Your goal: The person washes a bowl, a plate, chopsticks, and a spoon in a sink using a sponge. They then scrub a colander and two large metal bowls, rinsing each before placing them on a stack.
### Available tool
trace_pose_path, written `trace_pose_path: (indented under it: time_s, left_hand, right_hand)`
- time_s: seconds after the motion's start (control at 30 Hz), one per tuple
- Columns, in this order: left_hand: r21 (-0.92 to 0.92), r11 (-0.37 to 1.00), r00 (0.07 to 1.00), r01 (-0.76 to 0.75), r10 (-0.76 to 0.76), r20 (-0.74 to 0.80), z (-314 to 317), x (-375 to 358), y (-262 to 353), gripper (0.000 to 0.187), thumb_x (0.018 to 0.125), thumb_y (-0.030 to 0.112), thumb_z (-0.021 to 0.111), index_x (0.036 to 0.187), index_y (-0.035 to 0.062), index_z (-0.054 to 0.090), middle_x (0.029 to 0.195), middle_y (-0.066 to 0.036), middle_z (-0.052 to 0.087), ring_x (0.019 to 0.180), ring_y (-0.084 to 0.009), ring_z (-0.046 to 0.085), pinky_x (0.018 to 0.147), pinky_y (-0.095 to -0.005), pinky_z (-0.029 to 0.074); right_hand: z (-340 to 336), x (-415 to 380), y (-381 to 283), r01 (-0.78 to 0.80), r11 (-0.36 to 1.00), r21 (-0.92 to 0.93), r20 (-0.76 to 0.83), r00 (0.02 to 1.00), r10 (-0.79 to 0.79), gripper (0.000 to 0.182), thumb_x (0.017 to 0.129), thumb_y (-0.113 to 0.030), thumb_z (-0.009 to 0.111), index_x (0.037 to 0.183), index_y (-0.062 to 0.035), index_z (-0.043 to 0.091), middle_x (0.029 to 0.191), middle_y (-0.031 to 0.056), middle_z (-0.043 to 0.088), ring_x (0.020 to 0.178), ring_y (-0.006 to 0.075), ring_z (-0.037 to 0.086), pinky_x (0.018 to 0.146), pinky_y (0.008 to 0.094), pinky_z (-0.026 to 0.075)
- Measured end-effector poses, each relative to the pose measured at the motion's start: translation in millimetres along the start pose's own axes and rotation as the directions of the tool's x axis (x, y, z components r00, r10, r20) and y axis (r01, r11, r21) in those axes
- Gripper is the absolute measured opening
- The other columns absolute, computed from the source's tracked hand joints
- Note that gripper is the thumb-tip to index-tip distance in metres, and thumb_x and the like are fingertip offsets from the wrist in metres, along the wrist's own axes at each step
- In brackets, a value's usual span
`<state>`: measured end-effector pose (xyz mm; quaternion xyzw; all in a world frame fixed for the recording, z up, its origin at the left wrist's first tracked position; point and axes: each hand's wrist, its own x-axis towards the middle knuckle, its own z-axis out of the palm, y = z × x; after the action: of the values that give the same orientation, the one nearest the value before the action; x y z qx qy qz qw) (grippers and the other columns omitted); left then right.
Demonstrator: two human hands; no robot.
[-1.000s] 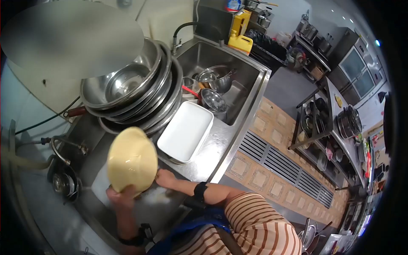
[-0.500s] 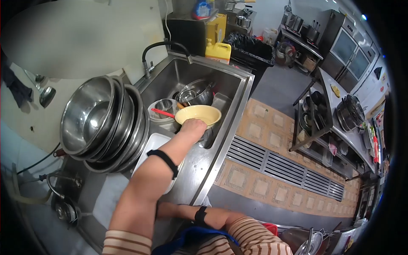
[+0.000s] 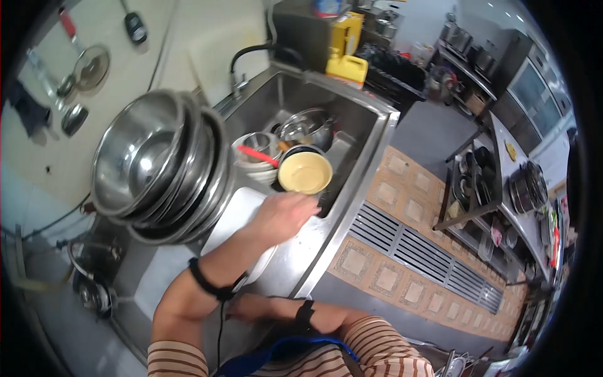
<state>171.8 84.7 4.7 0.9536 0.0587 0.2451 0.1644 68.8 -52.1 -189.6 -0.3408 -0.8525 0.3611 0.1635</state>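
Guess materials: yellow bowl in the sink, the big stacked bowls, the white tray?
Yellow bowl: likely plastic or melamine; opaque, matte, no metallic glare. Stacked bowls: stainless steel, going by their mirror-like grey reflections. White tray: plastic or enamel, hard to tell; smooth, plain white, partly hidden under the left hand.

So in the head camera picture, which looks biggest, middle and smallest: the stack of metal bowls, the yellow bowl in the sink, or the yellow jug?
1. Stack of metal bowls, by far the largest.
2. Yellow bowl.
3. Yellow jug, though it stands farther from the camera, so it may only look smaller than the yellow bowl.
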Motion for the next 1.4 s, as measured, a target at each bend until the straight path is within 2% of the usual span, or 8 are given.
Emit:
trace_pose_path:
  time_s: [0.17, 0.43, 0.73, 0.93, 1.03, 1.13, 1.27, 1.4]
  left_hand:
    - [-0.005, 0.914, 0.813, 0.406, -0.364, -0.454, -56.4, -234.4, -12.1, 0.003, 0.077, -0.001, 0.059, 0.075, 0.0006, 0.058, 0.070, -0.009, 0.058, 0.059, -0.0214, 0.057, 0.055, -0.0292, 0.046]
    - [-0.313, -0.456, -0.478, 0.833, -0.878, 0.007, 66.4, -650.6, -54.9, 0.080, 0.079, 0.053, 0.058, 0.134, 0.0001, 0.033, 0.135, -0.021, 0.038, 0.126, -0.0367, 0.034, 0.105, -0.0377, 0.027]
    - [-0.476, -0.690, -0.417, 0.546, -0.716, 0.560, 85.2, -505.3, -148.2, 0.096, 0.071, 0.067, 0.055, 0.135, 0.0000, 0.032, 0.139, -0.025, 0.031, 0.125, -0.0359, 0.037, 0.101, -0.0426, 0.033]
    - [0.333, 0.588, 0.381, 0.737, -0.768, 0.514, 234.2, -494.8, -152.8, 0.031, 0.082, 0.022, 0.050, 0.107, 0.0072, 0.059, 0.102, -0.014, 0.060, 0.097, -0.0275, 0.056, 0.082, -0.0378, 0.045]
    - [0.044, 0.791, 0.771, 0.610, -0.580, -0.264, 251.4, -503.8, -116.1, 0.023, 0.080, 0.015, 0.052, 0.100, 0.0101, 0.061, 0.092, -0.012, 0.062, 0.087, -0.0299, 0.059, 0.072, -0.0373, 0.048]
    - [-0.371, 0.211, 0.299, 0.904, -0.933, 0.199, 151.6, -499.0, -129.0, 0.022, 0.077, 0.009, 0.055, 0.098, 0.0086, 0.061, 0.094, -0.014, 0.062, 0.089, -0.0334, 0.058, 0.076, -0.0395, 0.047]
    - [-0.016, 0.108, 0.080, 0.994, -0.823, -0.562, 50.4, -547.5, -209.6, 0.053, 0.076, 0.034, 0.064, 0.117, 0.0026, 0.051, 0.117, -0.022, 0.052, 0.109, -0.0349, 0.049, 0.095, -0.0410, 0.037]
    - [-0.274, -0.409, -0.419, 0.870, -0.908, 0.023, 18.8, -589.4, -277.9, 0.076, 0.075, 0.051, 0.061, 0.128, 0.0005, 0.042, 0.133, -0.026, 0.038, 0.126, -0.0380, 0.033, 0.102, -0.0438, 0.030]
  right_hand:
    - [-3.6, -4.1, 2.0, 0.103, 0.994, -0.029, -0.188, 0.976, -0.106, 0.026, 0.078, -0.021, 0.058, 0.102, -0.0107, 0.059, 0.078, 0.0103, 0.055, 0.072, 0.0250, 0.059, 0.059, 0.0359, 0.050]
    - [-35.0, 44.8, 1.5, 0.133, 0.962, -0.239, -0.267, 0.944, -0.196, 0.032, 0.071, -0.014, 0.067, 0.102, -0.0074, 0.060, 0.095, 0.0166, 0.058, 0.079, 0.0297, 0.061, 0.068, 0.0356, 0.052]
    - [-35.4, 76.8, 2.3, -0.053, 0.962, -0.267, -0.237, 0.971, -0.012, 0.027, 0.075, -0.015, 0.064, 0.100, -0.0080, 0.062, 0.097, 0.0144, 0.058, 0.077, 0.0284, 0.060, 0.068, 0.0351, 0.051]
    - [-37.4, 85.5, 2.6, -0.098, 0.971, -0.216, -0.212, 0.976, 0.051, 0.026, 0.074, -0.015, 0.064, 0.099, -0.0077, 0.062, 0.096, 0.0125, 0.058, 0.076, 0.0270, 0.059, 0.067, 0.0361, 0.051]
    - [-39.8, 88.2, 1.6, -0.081, 0.979, -0.186, -0.216, 0.976, 0.040, 0.026, 0.074, -0.015, 0.063, 0.099, -0.0075, 0.062, 0.098, 0.0122, 0.058, 0.077, 0.0269, 0.059, 0.067, 0.0356, 0.051]
    - [-39.2, 86.4, 5.0, -0.065, 0.977, -0.202, -0.200, 0.980, 0.024, 0.026, 0.074, -0.017, 0.063, 0.098, -0.0076, 0.063, 0.101, 0.0130, 0.058, 0.075, 0.0272, 0.059, 0.064, 0.0356, 0.051]
    - [-38.4, 85.3, 7.4, -0.054, 0.981, -0.184, -0.193, 0.981, 0.018, 0.025, 0.073, -0.017, 0.063, 0.097, -0.0087, 0.064, 0.101, 0.0131, 0.059, 0.072, 0.0266, 0.060, 0.062, 0.0347, 0.051]
    - [-37.1, 83.3, 12.4, -0.021, 0.983, -0.182, -0.183, 0.983, -0.013, 0.024, 0.074, -0.018, 0.062, 0.096, -0.0087, 0.064, 0.101, 0.0133, 0.059, 0.073, 0.0259, 0.060, 0.062, 0.0340, 0.051]
